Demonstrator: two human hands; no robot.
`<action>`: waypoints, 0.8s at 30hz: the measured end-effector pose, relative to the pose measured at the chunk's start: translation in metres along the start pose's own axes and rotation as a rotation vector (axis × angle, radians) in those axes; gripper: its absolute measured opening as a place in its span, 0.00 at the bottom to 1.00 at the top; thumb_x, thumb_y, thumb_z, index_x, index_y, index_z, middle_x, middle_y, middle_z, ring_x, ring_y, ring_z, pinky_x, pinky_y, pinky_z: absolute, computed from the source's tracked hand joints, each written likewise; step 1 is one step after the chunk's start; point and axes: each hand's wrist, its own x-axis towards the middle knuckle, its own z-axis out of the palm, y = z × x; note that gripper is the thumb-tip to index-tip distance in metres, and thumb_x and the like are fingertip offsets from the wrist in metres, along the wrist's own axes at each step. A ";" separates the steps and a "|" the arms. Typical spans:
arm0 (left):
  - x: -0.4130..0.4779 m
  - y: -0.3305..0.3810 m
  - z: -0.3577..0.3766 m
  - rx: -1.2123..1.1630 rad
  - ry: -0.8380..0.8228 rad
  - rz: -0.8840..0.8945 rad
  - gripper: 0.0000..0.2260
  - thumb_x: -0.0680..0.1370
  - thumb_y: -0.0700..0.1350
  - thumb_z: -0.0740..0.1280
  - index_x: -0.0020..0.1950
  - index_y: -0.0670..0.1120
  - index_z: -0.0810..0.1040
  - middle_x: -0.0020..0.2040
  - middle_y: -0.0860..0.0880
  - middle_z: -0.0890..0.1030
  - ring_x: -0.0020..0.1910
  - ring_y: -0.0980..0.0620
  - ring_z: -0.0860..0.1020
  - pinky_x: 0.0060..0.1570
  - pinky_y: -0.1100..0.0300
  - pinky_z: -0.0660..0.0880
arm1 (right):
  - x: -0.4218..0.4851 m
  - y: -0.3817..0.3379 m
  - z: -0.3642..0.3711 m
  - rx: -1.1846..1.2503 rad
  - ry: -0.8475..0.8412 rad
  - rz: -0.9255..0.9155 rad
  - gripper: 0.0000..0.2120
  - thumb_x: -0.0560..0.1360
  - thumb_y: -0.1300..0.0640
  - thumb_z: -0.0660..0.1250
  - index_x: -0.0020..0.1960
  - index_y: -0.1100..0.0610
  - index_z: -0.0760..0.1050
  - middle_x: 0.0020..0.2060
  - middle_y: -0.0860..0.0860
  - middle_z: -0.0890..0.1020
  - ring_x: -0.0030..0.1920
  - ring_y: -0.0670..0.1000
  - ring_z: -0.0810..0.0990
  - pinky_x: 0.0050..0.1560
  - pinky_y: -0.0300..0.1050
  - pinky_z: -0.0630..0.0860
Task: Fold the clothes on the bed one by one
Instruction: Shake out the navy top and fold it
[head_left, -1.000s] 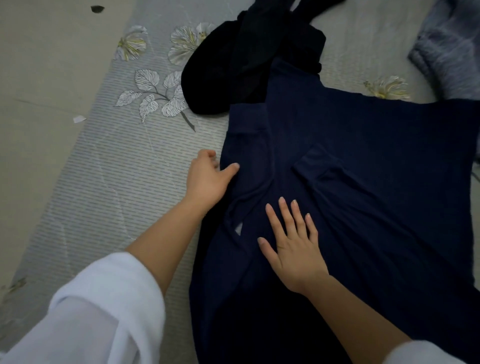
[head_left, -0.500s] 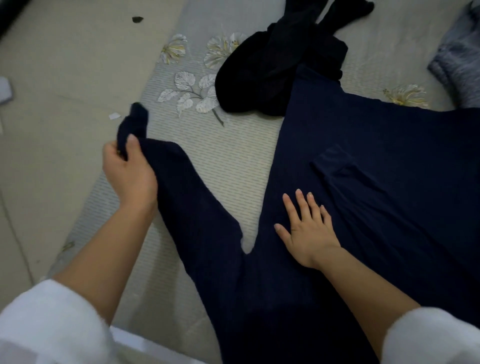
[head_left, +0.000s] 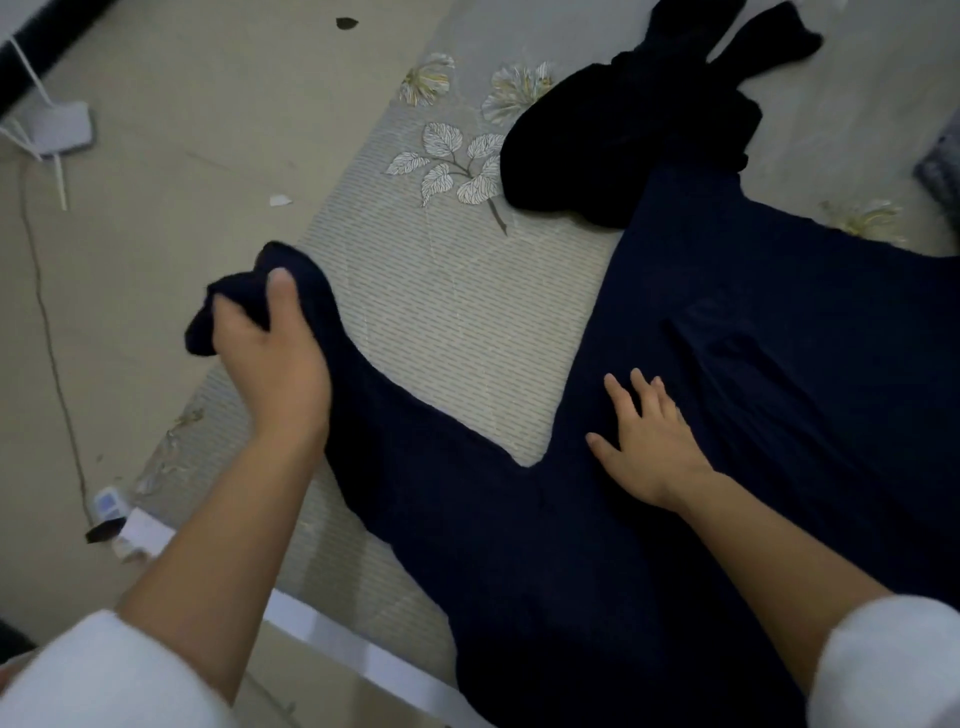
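Note:
A large navy blue garment (head_left: 753, 364) lies spread over the right side of the bed (head_left: 441, 322). Its long sleeve (head_left: 395, 431) stretches out to the left across the mattress. My left hand (head_left: 270, 358) grips the sleeve's cuff end near the bed's left edge, with the thumb over the bunched fabric. My right hand (head_left: 649, 441) rests flat on the garment's body, fingers spread. A black garment (head_left: 623, 130) lies crumpled further up the bed, touching the navy one's top edge.
The bed cover is grey with a leaf and flower print (head_left: 457, 166). A grey garment (head_left: 940, 171) shows at the right edge. On the floor at left lie a cable (head_left: 52, 353), scraps of paper and a white object (head_left: 57, 130).
My left hand took the sleeve off the garment's body and pulled it out to the left, to the bed's edge. My right hand stayed pressed on the garment. The camera has turned left.

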 end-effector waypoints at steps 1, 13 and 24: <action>-0.018 0.008 0.010 0.000 -0.065 0.059 0.03 0.80 0.49 0.62 0.51 0.51 0.71 0.47 0.60 0.76 0.46 0.70 0.75 0.50 0.75 0.69 | -0.004 0.004 -0.001 0.130 0.043 -0.019 0.32 0.81 0.47 0.57 0.79 0.52 0.45 0.78 0.52 0.45 0.77 0.54 0.41 0.76 0.52 0.46; -0.238 -0.015 0.125 0.716 -1.505 0.516 0.28 0.79 0.46 0.63 0.76 0.50 0.56 0.79 0.49 0.42 0.76 0.49 0.37 0.73 0.46 0.36 | -0.066 0.120 -0.034 1.822 0.381 0.564 0.07 0.78 0.58 0.58 0.48 0.57 0.75 0.48 0.55 0.79 0.49 0.54 0.79 0.56 0.50 0.74; -0.219 -0.096 0.049 1.095 -1.216 0.675 0.37 0.77 0.54 0.61 0.76 0.61 0.38 0.76 0.52 0.30 0.72 0.51 0.25 0.68 0.48 0.29 | -0.036 0.135 -0.035 1.442 0.546 0.583 0.07 0.74 0.58 0.71 0.41 0.55 0.74 0.38 0.49 0.79 0.37 0.46 0.77 0.34 0.37 0.76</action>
